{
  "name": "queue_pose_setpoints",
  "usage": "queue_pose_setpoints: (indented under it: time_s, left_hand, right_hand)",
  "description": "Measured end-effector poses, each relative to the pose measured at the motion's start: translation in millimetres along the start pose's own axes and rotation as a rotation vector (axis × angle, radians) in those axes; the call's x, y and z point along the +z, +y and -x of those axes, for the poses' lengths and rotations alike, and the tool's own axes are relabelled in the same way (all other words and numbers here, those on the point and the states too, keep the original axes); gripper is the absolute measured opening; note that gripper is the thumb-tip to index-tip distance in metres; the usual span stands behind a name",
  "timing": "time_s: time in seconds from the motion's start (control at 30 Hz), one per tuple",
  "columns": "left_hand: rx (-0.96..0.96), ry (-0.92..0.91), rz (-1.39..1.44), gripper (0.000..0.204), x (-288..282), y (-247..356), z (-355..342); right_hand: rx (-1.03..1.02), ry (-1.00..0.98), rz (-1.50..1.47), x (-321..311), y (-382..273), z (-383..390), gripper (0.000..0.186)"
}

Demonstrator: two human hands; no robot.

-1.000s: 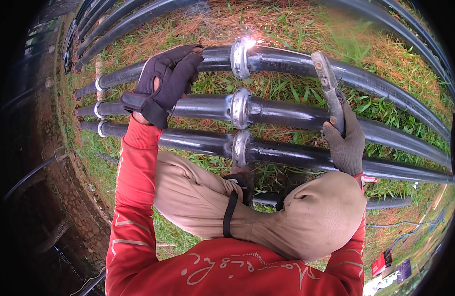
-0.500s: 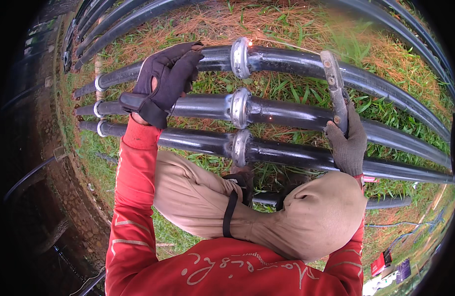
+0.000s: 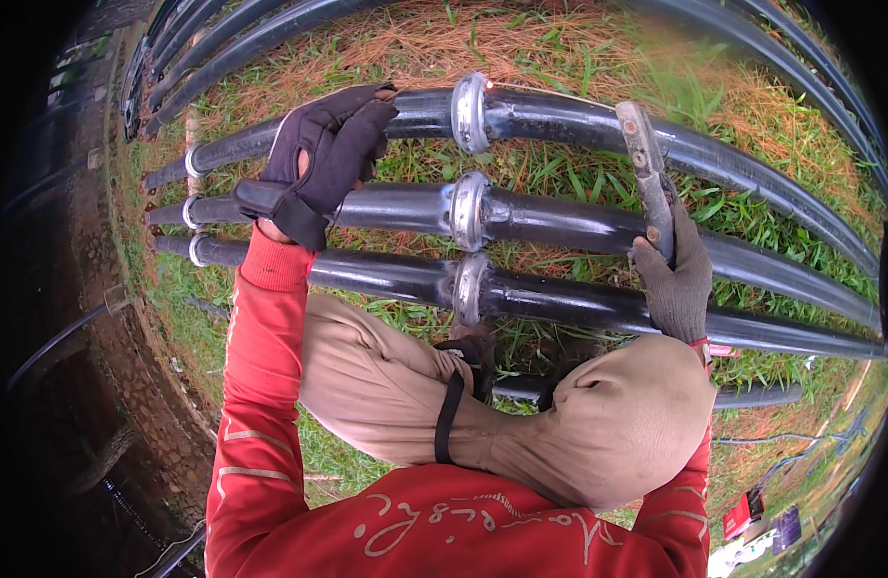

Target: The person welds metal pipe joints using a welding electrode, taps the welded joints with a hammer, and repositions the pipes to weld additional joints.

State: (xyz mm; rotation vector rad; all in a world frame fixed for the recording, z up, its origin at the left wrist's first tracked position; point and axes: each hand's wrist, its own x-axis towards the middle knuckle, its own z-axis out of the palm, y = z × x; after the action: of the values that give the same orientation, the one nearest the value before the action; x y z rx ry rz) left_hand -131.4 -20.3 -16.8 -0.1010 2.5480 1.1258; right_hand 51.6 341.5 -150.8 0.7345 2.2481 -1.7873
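We have our grey-gloved right grip [image 3: 677,268] clamped round a worn rod holder [image 3: 640,154]. From the holder's head, ahead and slightly left of that grip, a thin rod [image 3: 560,93] reaches left to a small bright glow [image 3: 489,85] at the metal collar [image 3: 470,114] on the far pipe [image 3: 560,123]. Our dark-gloved left grip [image 3: 326,159], fingers bent, lies over the same pipe; we cannot tell whether it closes on it. Two more collared pipes [image 3: 560,220] pass beneath the right grip, nearer to us.
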Motion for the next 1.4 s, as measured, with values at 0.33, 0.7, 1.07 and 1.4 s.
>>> queue_pose_setpoints:
  time_s: [0.33,0.7,1.07,1.4]
  left_hand:
    - [-0.046,0.024,0.049,0.035,5.2,-0.8,-1.4]
    - [-0.056,0.022,-0.01,0.037,5.4,1.6,-1.9]
    - [-0.07,0.019,0.058,0.038,7.7,3.7,0.7]
    - [-0.075,0.041,0.022,0.037,6.6,6.6,-0.1]
  right_hand:
    - [0.011,-0.002,-0.011,1.2,-1.7,-0.6,0.07]
    - [0.012,-0.014,0.035,1.1,-7.0,-2.5,0.066]
    - [0.01,-0.014,0.018,2.1,-6.2,-1.8,0.069]
    - [0.027,0.065,-0.069,1.1,-1.5,-3.2,0.072]
